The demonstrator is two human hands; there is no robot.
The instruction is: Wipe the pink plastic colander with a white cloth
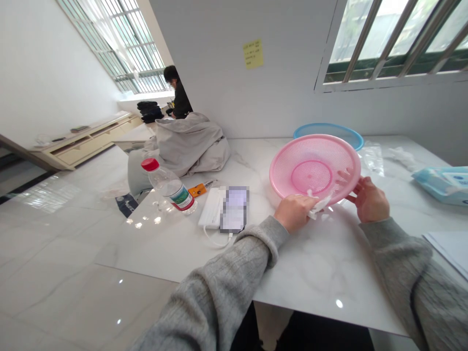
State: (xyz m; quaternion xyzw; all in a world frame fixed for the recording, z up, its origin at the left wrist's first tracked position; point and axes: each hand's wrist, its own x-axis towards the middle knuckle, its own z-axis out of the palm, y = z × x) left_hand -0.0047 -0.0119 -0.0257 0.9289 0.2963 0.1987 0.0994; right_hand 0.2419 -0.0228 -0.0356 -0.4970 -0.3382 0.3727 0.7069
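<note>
A pink plastic colander (292, 155) is tilted up over the white marble-patterned table, its inside facing me. My right hand (372, 201) grips its right side, with fingers behind the wall showing through the mesh. At the near rim, my left hand (294, 213) is closed on a crumpled white wipe (319, 208), which touches the colander. Some left fingertips are hidden. Behind the pink colander, a blue colander (331, 129) is partly covered by it.
A pack of wipes (444, 183) and papers (448, 248) lie at right. Leftward are a phone (235, 209) cabled to a white power bank (211, 208), a red-capped bottle (173, 190) and grey cloth (193, 144). A person (179, 95) is in the background.
</note>
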